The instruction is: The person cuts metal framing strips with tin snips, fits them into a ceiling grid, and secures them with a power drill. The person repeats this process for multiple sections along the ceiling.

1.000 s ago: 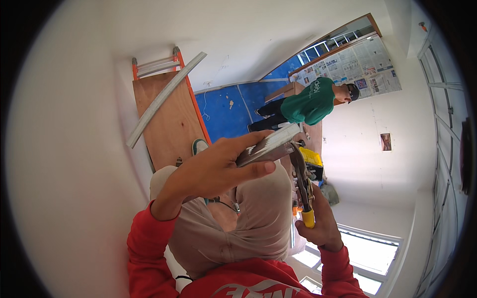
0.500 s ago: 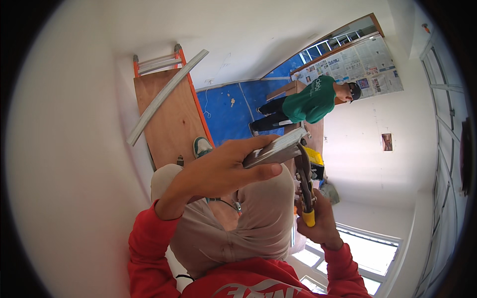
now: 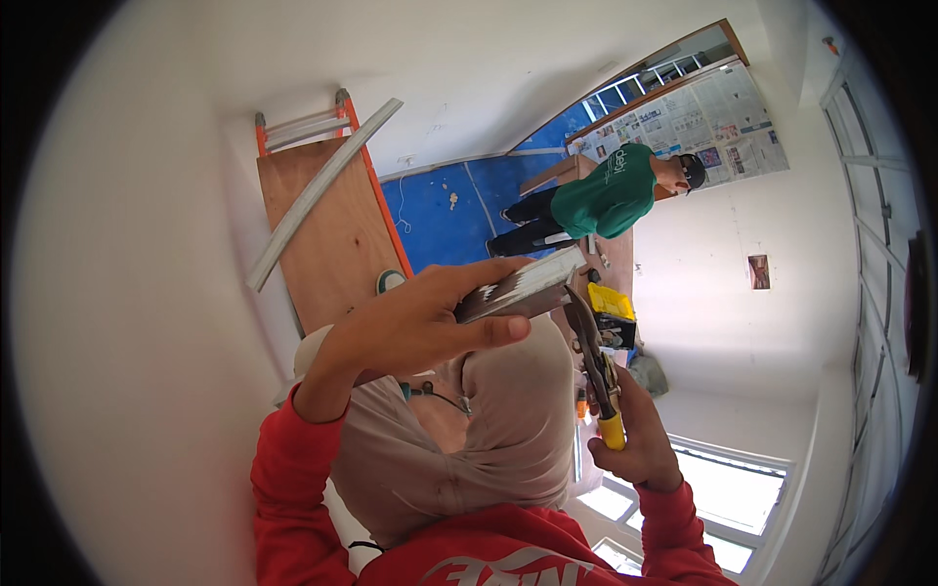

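Observation:
My left hand (image 3: 415, 327) is closed round a short length of metal channel (image 3: 532, 288), silver-grey on its upper face and darker on its side, held up in front of my lap. My right hand (image 3: 640, 430) grips a pair of tin snips (image 3: 588, 354) with dark blades and yellow-covered handles. The snips point up and slightly left. Their jaws meet the right end of the channel; whether they bite into the metal is hard to make out.
An orange-railed ladder (image 3: 386, 210) carries a plywood board (image 3: 337, 234) with a long metal strip (image 3: 322, 195) across it. Beyond, a person in a green shirt (image 3: 606, 190) stands beside a bench. A yellow and black toolbox (image 3: 614, 314) lies past the snips. Blue sheeting (image 3: 440, 225) covers the floor.
Both the channel and my left hand have shifted slightly left and down. The snips have tilted, their jaws swinging left along with the channel's end. Both hands keep their hold.

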Demonstrator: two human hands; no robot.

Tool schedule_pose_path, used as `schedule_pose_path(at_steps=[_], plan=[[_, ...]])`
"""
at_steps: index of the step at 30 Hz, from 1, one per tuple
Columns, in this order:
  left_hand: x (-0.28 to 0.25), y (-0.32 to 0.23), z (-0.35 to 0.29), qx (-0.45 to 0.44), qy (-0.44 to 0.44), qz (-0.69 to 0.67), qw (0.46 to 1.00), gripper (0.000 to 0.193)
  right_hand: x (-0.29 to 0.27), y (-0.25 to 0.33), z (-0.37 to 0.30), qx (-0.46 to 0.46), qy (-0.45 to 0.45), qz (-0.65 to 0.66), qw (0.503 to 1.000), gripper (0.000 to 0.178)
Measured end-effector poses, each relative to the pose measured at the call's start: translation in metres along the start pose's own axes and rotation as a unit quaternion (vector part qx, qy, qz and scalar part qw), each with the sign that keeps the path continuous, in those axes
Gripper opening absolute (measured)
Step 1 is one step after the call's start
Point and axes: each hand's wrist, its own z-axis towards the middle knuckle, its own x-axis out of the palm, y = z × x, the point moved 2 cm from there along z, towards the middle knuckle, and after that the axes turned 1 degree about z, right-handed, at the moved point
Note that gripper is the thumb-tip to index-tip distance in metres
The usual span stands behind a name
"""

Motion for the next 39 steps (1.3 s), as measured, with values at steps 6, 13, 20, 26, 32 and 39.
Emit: schedule_pose_path(at_steps=[6,13,20,26,32,39], plan=[[-0.007,-0.001,-0.003,-0.010,0.021,-0.027,0.999,0.082,0.000,-0.004,-0.006,0.032,0.044,0.044,0.998,0.095],[-0.008,-0.003,-0.003,-0.005,0.011,-0.039,0.999,0.084,0.007,-0.005,-0.007,0.009,0.024,0.079,0.997,0.100],[-0.004,0.001,0.000,0.004,0.019,-0.044,0.999,0.082,0.003,-0.004,-0.001,0.022,0.054,0.044,0.997,0.098],[-0.001,0.005,0.001,0.034,-0.008,-0.030,0.999,0.085,0.004,-0.005,-0.002,0.019,0.043,0.029,0.998,0.098],[-0.003,-0.001,0.001,0.008,-0.002,-0.039,0.999,0.079,0.003,0.001,-0.002,0.024,0.028,0.038,0.999,0.095],[-0.001,-0.014,-0.004,-0.043,-0.025,-0.010,0.999,0.070,0.001,0.008,-0.005,-0.022,-0.043,-0.052,0.997,0.089]])
